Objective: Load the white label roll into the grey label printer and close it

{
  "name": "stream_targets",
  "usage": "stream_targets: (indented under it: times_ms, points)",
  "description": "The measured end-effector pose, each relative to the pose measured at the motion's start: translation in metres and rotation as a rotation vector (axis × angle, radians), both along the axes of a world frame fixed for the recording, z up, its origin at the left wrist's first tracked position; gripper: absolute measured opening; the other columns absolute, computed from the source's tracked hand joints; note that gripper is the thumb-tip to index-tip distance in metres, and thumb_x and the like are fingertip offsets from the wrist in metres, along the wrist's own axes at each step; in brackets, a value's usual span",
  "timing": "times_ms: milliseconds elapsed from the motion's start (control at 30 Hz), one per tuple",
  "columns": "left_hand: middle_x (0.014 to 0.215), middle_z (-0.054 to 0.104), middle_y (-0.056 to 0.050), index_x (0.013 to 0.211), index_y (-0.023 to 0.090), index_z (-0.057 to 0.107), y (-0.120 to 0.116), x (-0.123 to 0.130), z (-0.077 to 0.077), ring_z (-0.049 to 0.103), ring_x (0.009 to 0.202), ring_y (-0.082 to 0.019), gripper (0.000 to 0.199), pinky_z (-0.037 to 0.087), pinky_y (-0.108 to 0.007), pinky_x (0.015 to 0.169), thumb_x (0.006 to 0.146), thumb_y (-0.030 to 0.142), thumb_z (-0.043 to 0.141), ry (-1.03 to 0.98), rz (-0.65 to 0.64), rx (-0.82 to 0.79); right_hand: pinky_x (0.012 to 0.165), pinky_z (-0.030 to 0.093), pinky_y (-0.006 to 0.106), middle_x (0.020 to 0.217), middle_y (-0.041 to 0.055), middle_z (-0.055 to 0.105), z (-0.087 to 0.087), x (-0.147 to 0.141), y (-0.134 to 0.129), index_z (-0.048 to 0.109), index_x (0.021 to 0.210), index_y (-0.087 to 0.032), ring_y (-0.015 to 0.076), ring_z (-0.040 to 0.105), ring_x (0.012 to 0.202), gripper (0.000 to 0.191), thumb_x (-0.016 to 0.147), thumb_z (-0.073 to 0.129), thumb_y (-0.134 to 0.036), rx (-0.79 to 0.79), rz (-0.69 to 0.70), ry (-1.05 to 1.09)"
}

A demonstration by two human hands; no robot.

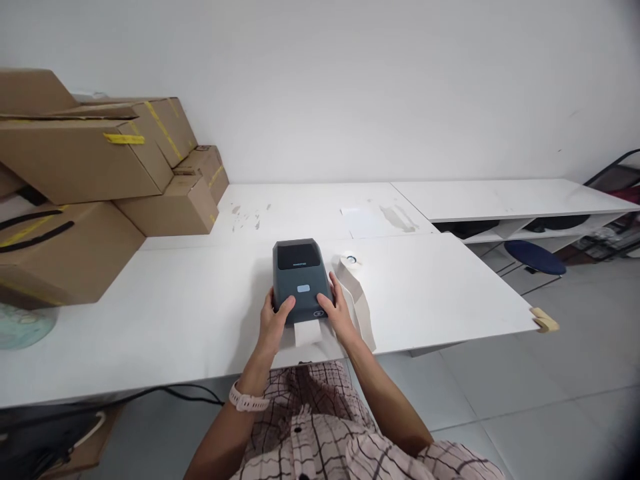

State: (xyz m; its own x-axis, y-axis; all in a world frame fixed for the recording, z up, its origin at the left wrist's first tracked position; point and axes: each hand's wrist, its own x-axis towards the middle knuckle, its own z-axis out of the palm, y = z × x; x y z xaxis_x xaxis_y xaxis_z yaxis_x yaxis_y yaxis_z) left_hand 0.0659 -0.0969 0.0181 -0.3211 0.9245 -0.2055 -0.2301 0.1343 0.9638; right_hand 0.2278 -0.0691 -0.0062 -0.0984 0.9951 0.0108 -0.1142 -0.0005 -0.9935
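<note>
A dark grey-blue label printer (301,275) stands on the white table near its front edge, with a white paper label (307,332) sticking out of its near side. My left hand (274,321) grips the printer's left near corner, thumb on top and fingers down the side. On the right side, my right hand (339,310) holds it the same way, thumb on the top cover. Just right of the printer lies a label roll (351,261), its pale backing strip (361,308) trailing toward the table's front edge.
Cardboard boxes (75,160) are stacked at the left. A sheet of white paper (361,222) lies behind the roll. At the table's right corner is a wooden piece (545,320). A blue stool (535,257) stands at the right, and black cables (165,389) hang below the front edge.
</note>
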Motion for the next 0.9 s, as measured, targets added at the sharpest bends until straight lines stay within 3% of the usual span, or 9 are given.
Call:
stream_targets:
  times_ms: [133, 267, 300, 367, 467, 533, 667, 800, 900]
  points:
    - [0.136, 0.058, -0.011, 0.133, 0.023, 0.05, -0.011, 0.003, -0.007, 0.055, 0.124, -0.027, 0.068, 0.047, -0.035, 0.099, 0.074, 0.043, 0.075, 0.01, 0.028, 0.008, 0.11, 0.042, 0.049, 0.154, 0.0119, 0.039, -0.002, -0.002, 0.0, 0.024, 0.153, -0.024, 0.0288, 0.042, 0.14, 0.083, 0.086, 0.06, -0.057, 0.05, -0.03, -0.028]
    - [0.124, 0.061, -0.009, 0.121, 0.023, 0.053, -0.05, 0.021, -0.027, 0.06, 0.109, -0.02, 0.058, 0.049, -0.028, 0.085, 0.074, 0.05, 0.073, 0.208, 0.323, -0.021, 0.112, 0.04, 0.048, 0.154, 0.013, 0.039, -0.005, -0.003, 0.002, 0.027, 0.152, -0.022, 0.0285, 0.04, 0.141, 0.083, 0.086, 0.059, -0.058, 0.053, -0.04, -0.044]
    - [0.104, 0.066, -0.007, 0.108, 0.021, 0.057, -0.058, 0.026, -0.03, 0.063, 0.09, -0.017, 0.05, 0.05, -0.026, 0.073, 0.073, 0.054, 0.072, 0.188, 0.307, -0.066, 0.113, 0.039, 0.048, 0.154, 0.0126, 0.039, -0.007, -0.003, 0.002, 0.028, 0.151, -0.022, 0.0282, 0.04, 0.141, 0.081, 0.086, 0.059, -0.058, 0.062, -0.048, -0.056]
    - [0.073, 0.063, -0.002, 0.086, 0.018, 0.058, -0.067, 0.034, -0.03, 0.057, 0.061, -0.013, 0.046, 0.042, -0.024, 0.054, 0.072, 0.061, 0.068, 0.046, 0.093, -0.145, 0.115, 0.037, 0.048, 0.154, 0.0117, 0.039, -0.012, -0.004, 0.004, 0.031, 0.15, -0.022, 0.0274, 0.04, 0.141, 0.078, 0.087, 0.057, -0.058, 0.091, -0.069, -0.073]
    - [0.055, 0.053, 0.002, 0.068, 0.017, 0.055, -0.062, 0.039, -0.016, 0.044, 0.043, -0.007, 0.046, 0.03, -0.022, 0.043, 0.065, 0.059, 0.074, -0.197, -0.188, -0.22, 0.113, 0.038, 0.049, 0.152, 0.0119, 0.042, -0.017, -0.006, 0.004, 0.028, 0.151, -0.022, 0.0268, 0.043, 0.139, 0.077, 0.088, 0.056, -0.057, 0.117, -0.075, -0.069]
    - [0.049, 0.047, 0.005, 0.059, 0.018, 0.05, -0.055, 0.037, -0.007, 0.034, 0.038, -0.004, 0.046, 0.024, -0.021, 0.04, 0.061, 0.055, 0.076, -0.224, -0.255, -0.219, 0.111, 0.04, 0.05, 0.15, 0.0132, 0.045, -0.012, -0.005, 0.001, 0.026, 0.152, -0.02, 0.0272, 0.045, 0.137, 0.076, 0.09, 0.054, -0.054, 0.139, -0.093, -0.109]
    - [0.044, 0.041, 0.006, 0.057, 0.019, 0.05, -0.053, 0.028, -0.013, 0.031, 0.038, -0.006, 0.046, 0.022, -0.021, 0.041, 0.066, 0.058, 0.073, 0.056, -0.239, -0.134, 0.114, 0.034, 0.054, 0.146, 0.0112, 0.048, 0.018, 0.001, -0.006, 0.036, 0.147, -0.024, 0.0288, 0.039, 0.14, 0.059, 0.093, 0.053, -0.041, 0.443, -0.201, -0.464]
    - [0.046, 0.046, 0.003, 0.053, 0.019, 0.051, -0.063, 0.011, -0.03, 0.039, 0.044, -0.009, 0.048, 0.029, -0.022, 0.046, 0.074, 0.06, 0.067, 0.321, -0.249, -0.05, 0.117, 0.027, 0.054, 0.121, 0.0064, 0.067, 0.046, 0.0, -0.009, 0.04, 0.144, -0.029, 0.0269, 0.042, 0.138, 0.05, 0.095, 0.051, -0.03, 0.845, -0.025, -0.769]
    - [0.054, 0.054, 0.0, 0.058, 0.02, 0.058, -0.068, -0.001, -0.03, 0.049, 0.054, -0.013, 0.045, 0.038, -0.024, 0.054, 0.082, 0.058, 0.059, 0.447, -0.05, -0.021, 0.117, 0.026, 0.055, 0.117, 0.0085, 0.069, 0.052, -0.009, -0.011, 0.039, 0.144, -0.026, 0.0284, 0.051, 0.129, 0.051, 0.095, 0.052, -0.035, 0.914, 0.049, -0.882]
